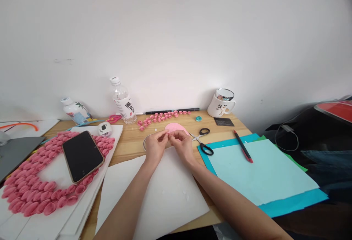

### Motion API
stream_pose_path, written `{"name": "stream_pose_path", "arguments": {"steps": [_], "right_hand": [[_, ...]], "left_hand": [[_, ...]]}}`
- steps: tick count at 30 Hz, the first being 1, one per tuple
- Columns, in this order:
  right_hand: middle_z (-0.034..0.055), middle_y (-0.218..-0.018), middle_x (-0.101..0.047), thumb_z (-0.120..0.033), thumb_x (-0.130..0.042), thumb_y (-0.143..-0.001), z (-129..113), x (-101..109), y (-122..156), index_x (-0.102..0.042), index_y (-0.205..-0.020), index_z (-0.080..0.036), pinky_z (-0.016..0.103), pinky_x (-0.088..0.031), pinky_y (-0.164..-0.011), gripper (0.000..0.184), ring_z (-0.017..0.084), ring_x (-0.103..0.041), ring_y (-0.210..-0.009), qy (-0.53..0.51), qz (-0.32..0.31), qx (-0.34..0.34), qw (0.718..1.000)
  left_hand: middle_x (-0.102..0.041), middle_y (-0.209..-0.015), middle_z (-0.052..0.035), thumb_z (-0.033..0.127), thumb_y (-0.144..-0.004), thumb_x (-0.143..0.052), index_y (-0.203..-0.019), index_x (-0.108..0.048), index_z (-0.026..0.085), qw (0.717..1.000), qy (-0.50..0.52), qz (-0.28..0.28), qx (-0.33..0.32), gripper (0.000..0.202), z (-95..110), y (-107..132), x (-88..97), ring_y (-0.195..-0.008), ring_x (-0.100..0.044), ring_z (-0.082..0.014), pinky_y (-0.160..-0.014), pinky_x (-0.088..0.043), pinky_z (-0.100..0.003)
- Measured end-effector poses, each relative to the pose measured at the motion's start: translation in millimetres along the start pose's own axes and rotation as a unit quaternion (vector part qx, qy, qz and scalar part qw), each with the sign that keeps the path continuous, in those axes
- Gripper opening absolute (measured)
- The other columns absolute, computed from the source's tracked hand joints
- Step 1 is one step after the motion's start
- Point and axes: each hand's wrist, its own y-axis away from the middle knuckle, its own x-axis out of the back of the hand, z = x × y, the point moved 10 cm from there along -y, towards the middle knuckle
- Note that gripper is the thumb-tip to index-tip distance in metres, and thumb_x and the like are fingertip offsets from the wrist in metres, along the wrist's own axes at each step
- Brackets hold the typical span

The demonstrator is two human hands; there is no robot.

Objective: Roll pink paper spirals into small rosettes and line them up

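Head view: nearest, a white sheet (170, 192) lies under both forearms. Off to the left, a phone (83, 156) rests on a curve of pink roses (30, 192); to the right, a pen (243, 147) lies over a pale blue sheet (255, 181). Mid-desk (121, 153) now, left hand (155, 144) and right hand (182, 146) meet by the white sheet's far edge, each grip pinched closed on the pink paper (178, 126), which shows just beyond the fingertips. Scissors (196, 137) sit open just to its right. Farther back, little pink rolls (156, 117), then a bottle (125, 104) left, a mug (217, 107) right.
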Motion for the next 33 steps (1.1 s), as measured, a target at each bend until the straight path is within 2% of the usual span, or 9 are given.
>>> {"name": "stream_pose_path", "arguments": {"steps": [4, 6, 10, 13, 17, 20, 25, 30, 33], "right_hand": [[0.0053, -0.081, -0.059, -0.03, -0.055, -0.073, -1, -8, -3, -0.062, -0.077, -0.017, 0.027, -0.048, -0.059, 0.015, 0.014, -0.055, -0.068, 0.034, -0.054, 0.037, 0.997], [0.0065, -0.088, -0.057, -0.022, -0.051, -0.075, -6, -19, -1, -0.063, -0.085, -0.019, 0.027, -0.048, -0.06, 0.016, 0.015, -0.055, -0.071, 0.104, -0.108, 0.094, 0.984], [0.0093, -0.104, -0.049, -0.005, -0.045, -0.074, -16, -45, 18, -0.063, -0.096, -0.024, 0.033, -0.048, -0.07, 0.034, 0.017, -0.053, -0.083, 0.282, -0.208, 0.248, 0.903], [0.0105, -0.11, -0.046, -0.006, -0.047, -0.075, -15, -52, 24, -0.062, -0.093, -0.022, 0.036, -0.047, -0.074, 0.028, 0.018, -0.052, -0.087, 0.322, -0.236, 0.267, 0.877], [0.0111, -0.119, -0.041, -0.01, -0.05, -0.077, -17, -52, 24, -0.061, -0.087, -0.021, 0.038, -0.047, -0.078, 0.018, 0.021, -0.05, -0.097, 0.321, -0.238, 0.258, 0.88], [0.0101, -0.124, -0.037, -0.012, -0.047, -0.079, -19, -49, 20, -0.059, -0.091, -0.022, 0.038, -0.047, -0.081, 0.019, 0.021, -0.049, -0.102, 0.283, -0.227, 0.245, 0.899], [0.0079, -0.125, -0.035, -0.023, -0.051, -0.08, -19, -37, 10, -0.06, -0.093, -0.025, 0.037, -0.049, -0.08, 0.015, 0.02, -0.051, -0.102, 0.2, -0.181, 0.219, 0.938], [0.0087, -0.118, -0.044, -0.026, -0.058, -0.075, -27, -24, 6, -0.052, -0.109, -0.027, 0.036, -0.052, -0.076, 0.034, 0.019, -0.055, -0.094, 0.132, -0.114, 0.22, 0.96], [0.0084, -0.113, -0.049, -0.024, -0.058, -0.075, -37, -19, 9, -0.051, -0.11, -0.026, 0.035, -0.052, -0.075, 0.036, 0.017, -0.058, -0.085, 0.115, -0.079, 0.238, 0.961]], "left_hand": [[-0.071, -0.081, -0.0061, 0.022, -0.069, -0.059, -0.082, -0.07, 0.016, 1.0, -0.007, 0.023, -0.001, 0.019, 1, -6, 12.4, -0.071, -0.066, -0.0189, -0.071, -0.052, -0.031], [-0.071, -0.081, -0.0066, 0.024, -0.068, -0.06, -0.084, -0.07, 0.014, 0.998, -0.006, 0.062, 0.012, 0.021, -1, -9, 26.3, -0.068, -0.066, -0.0186, -0.069, -0.052, -0.031], [-0.071, -0.078, -0.0043, 0.024, -0.07, -0.058, -0.086, -0.069, 0.018, 0.992, -0.024, 0.124, -0.01, 0.021, 4, -10, 47.3, -0.067, -0.065, -0.0174, -0.068, -0.051, -0.029], [-0.07, -0.08, -0.0037, 0.022, -0.072, -0.056, -0.084, -0.069, 0.02, 0.985, -0.091, 0.134, -0.061, 0.018, 13, -8, 48.1, -0.065, -0.064, -0.0159, -0.068, -0.049, -0.027], [-0.069, -0.08, -0.0052, 0.019, -0.075, -0.052, -0.085, -0.069, 0.02, 0.966, -0.207, 0.109, -0.107, 0.02, 17, -4, 35.3, -0.064, -0.061, -0.016, -0.066, -0.046, -0.027], [-0.068, -0.081, -0.0059, 0.017, -0.076, -0.05, -0.087, -0.068, 0.021, 0.962, -0.227, 0.089, -0.125, 0.022, 16, -3, 28.0, -0.07, -0.06, -0.0175, -0.068, -0.044, -0.028], [-0.066, -0.081, -0.0047, 0.017, -0.076, -0.048, -0.091, -0.067, 0.022, 0.975, -0.15, 0.071, -0.147, 0.024, 14, -4, 23.2, -0.064, -0.057, -0.0143, -0.063, -0.044, -0.025], [-0.066, -0.09, -0.0046, 0.028, -0.077, -0.052, -0.089, -0.067, 0.021, 0.99, -0.039, 0.101, -0.088, 0.021, 3, -6, 31.7, -0.042, -0.047, -0.007, -0.045, -0.04, -0.021], [-0.066, -0.092, -0.0045, 0.029, -0.076, -0.054, -0.089, -0.067, 0.02, 0.992, -0.006, 0.115, -0.06, 0.021, 0, -4, 35.5, -0.035, -0.042, -0.0036, -0.038, -0.037, -0.02]]}}
